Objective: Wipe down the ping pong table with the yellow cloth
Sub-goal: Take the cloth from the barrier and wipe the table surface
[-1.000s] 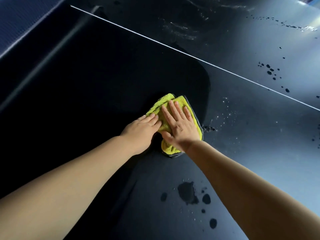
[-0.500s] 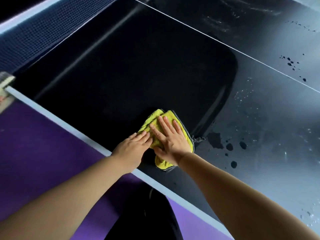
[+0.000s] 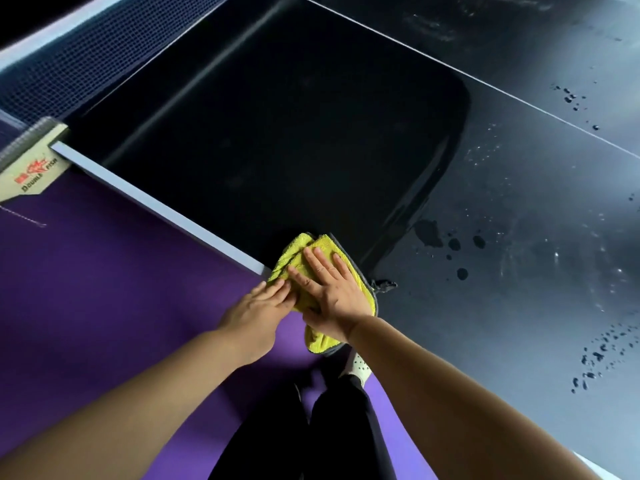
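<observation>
Yellow cloth (image 3: 300, 250), folded, lay on the side edge of the ping pong table (image 3: 519, 289), its near end hanging over the purple floor (image 3: 104, 289). Right hand (image 3: 332, 294) pressed flat on it, fingers straight and spread, gripping nothing. Left hand (image 3: 258, 313) alongside, straight fingertips touching the cloth's left edge. Dark water drops (image 3: 453, 244) on the tabletop to the right. Net (image 3: 86, 53) at far left.

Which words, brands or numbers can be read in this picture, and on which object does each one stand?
"DOUBLE FISH": on the beige net clamp at the edge of the ping pong table.
Red logo above those words: too blurred to read.
Net and yellow cloth: no text visible.
</observation>
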A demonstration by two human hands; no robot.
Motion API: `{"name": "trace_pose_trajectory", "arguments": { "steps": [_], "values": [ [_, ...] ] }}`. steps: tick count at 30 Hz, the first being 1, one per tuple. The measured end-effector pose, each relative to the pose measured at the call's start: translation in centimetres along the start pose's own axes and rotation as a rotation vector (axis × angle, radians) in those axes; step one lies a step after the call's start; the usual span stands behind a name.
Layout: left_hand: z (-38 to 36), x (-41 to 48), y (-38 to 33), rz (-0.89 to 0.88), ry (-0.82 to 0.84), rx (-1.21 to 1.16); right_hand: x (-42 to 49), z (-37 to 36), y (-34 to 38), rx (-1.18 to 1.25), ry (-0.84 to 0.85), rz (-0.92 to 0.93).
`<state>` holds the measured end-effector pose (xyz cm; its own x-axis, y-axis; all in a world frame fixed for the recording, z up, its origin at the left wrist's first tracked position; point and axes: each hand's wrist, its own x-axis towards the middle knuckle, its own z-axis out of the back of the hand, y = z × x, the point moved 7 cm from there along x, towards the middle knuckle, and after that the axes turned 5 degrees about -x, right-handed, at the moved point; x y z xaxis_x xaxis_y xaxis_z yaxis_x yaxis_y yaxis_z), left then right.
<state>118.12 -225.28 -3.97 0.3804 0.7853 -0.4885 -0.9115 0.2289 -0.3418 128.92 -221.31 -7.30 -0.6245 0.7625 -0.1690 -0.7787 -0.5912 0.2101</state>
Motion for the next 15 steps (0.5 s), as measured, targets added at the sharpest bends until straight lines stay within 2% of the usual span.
{"name": "trace_pose_trajectory", "arguments": {
  "steps": [4,8,15],
  "values": [
    [-0.3,1.1,-2.5,-0.041,0.046,0.039,-2.2,0.0,-1.8,0.015,-0.002,-0.029],
    [-0.5,3.7,-5.2,-0.090,0.090,0.074,-4.1,0.5,-4.9,0.060,-0.142,-0.068],
    [0.8,9.3,-9.2,-0.118,0.064,0.145,-3.2,1.9,-12.6,0.016,-0.129,0.036]
  ]
}}
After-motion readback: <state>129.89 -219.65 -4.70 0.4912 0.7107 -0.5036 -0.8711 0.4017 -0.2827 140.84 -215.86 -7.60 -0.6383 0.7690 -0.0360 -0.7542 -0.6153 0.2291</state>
